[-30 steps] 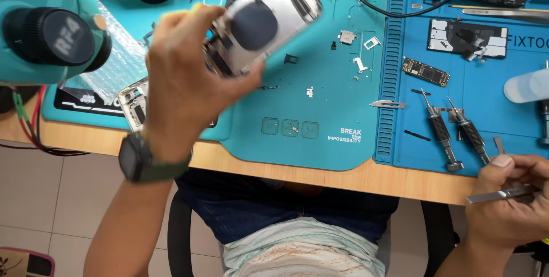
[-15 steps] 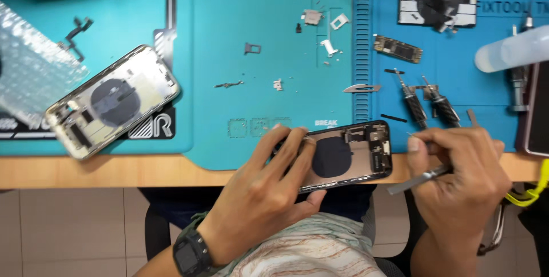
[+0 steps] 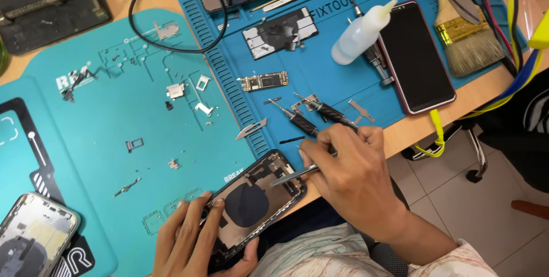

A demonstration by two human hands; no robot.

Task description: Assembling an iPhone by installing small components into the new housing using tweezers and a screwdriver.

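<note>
My left hand [image 3: 191, 242] grips the lower end of an opened black phone housing [image 3: 251, 202], which lies tilted at the near edge of the teal mat [image 3: 103, 111]. Its dark round coil and inner parts face up. My right hand [image 3: 354, 177] holds metal tweezers [image 3: 294, 174] whose tips reach into the upper end of the housing. A second opened phone housing, silver [image 3: 31, 234], lies at the bottom left on the mat.
The blue mat [image 3: 320, 65] holds two screwdrivers [image 3: 314, 114], a small circuit board [image 3: 263, 81], a white squeeze bottle [image 3: 360, 34], a dark-screened phone [image 3: 414, 54] and a brush [image 3: 466, 37]. Small screws, brackets and a blade [image 3: 250, 129] are scattered on the teal mat. A black cable [image 3: 171, 48] loops above.
The view has shifted right and tilted. My left hand set down the silver housing and took the black one. My right hand brought the tweezers' tips into the black housing's upper end.
</note>
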